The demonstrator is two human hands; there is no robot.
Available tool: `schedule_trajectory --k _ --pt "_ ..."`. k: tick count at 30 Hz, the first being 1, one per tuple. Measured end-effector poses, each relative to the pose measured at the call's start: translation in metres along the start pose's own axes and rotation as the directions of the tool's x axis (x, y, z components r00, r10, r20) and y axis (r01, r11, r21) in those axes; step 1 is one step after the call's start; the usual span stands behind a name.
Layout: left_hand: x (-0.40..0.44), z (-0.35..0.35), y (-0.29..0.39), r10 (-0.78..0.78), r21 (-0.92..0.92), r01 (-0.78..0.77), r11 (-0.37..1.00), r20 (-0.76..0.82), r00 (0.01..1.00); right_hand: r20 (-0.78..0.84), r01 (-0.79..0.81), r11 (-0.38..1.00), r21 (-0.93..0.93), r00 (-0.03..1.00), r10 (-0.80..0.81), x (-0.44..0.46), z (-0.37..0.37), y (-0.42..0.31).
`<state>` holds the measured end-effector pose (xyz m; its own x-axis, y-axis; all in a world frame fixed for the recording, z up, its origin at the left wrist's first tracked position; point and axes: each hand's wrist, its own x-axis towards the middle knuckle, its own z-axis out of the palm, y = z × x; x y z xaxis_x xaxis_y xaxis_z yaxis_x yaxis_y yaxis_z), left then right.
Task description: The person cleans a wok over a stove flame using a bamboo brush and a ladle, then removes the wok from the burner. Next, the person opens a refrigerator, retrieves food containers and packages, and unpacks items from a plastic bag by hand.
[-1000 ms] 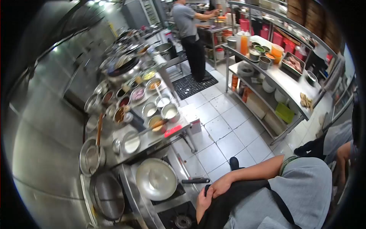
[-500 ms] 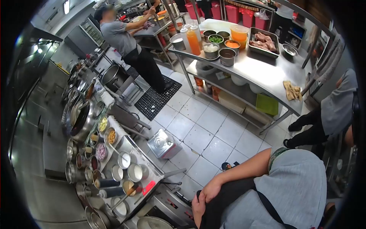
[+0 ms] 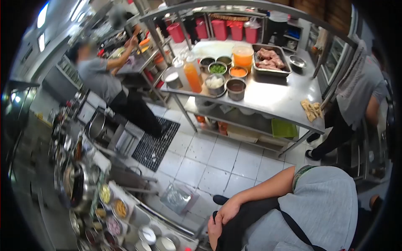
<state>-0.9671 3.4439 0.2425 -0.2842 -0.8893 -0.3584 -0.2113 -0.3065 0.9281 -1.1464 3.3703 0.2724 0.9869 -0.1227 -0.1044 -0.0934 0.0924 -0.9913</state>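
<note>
Zero chopping or stirring rn imo: the right hand (image 3: 229, 210) has its fingers curled closed against the left hand (image 3: 214, 228), both by the black apron (image 3: 246, 226) on the wearer's front, and I can't tell what the left's fingers grip, if anything. Filled metal pots (image 3: 236, 93) and a tray (image 3: 272, 73) of meat (image 3: 269, 58) sit well apart on the steel table (image 3: 276, 98), so setting out looks done there, though the meat looks raw.

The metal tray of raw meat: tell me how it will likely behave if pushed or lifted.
The tray looks rigid, with straight metal walls, so it probably won't sag. Piled with chunky raw meat, it is likely fairly heavy. Being low and wide on a smooth steel table, it would probably slide rather than tip.
</note>
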Motion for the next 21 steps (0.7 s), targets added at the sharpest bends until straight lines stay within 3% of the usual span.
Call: schedule_trajectory --k 4,7,11,17,21 --pt "0.07 -0.03 0.044 0.068 0.15 -0.094 0.984 0.172 0.983 -0.129 0.004 0.999 0.049 0.992 0.002 -0.001 -0.048 -0.023" --pt "0.114 -0.037 0.077 0.003 0.257 -0.071 0.964 0.253 0.967 -0.259 -0.039 0.998 0.049 0.965 0.051 -0.017 -0.079 -0.034" --pt "0.161 -0.049 0.105 -0.015 0.196 -0.065 0.978 0.381 0.924 -0.333 -0.079 0.994 0.079 0.937 0.101 -0.023 -0.114 -0.043" --pt "0.253 -0.052 0.108 -0.002 0.256 -0.108 0.961 0.395 0.918 -0.417 -0.011 0.999 0.049 0.909 0.03 -0.034 -0.19 -0.019" --pt "0.299 -0.055 0.17 -0.116 0.337 -0.021 0.941 0.382 0.917 -0.363 -0.032 0.998 0.049 0.931 0.047 -0.047 -0.256 -0.03"
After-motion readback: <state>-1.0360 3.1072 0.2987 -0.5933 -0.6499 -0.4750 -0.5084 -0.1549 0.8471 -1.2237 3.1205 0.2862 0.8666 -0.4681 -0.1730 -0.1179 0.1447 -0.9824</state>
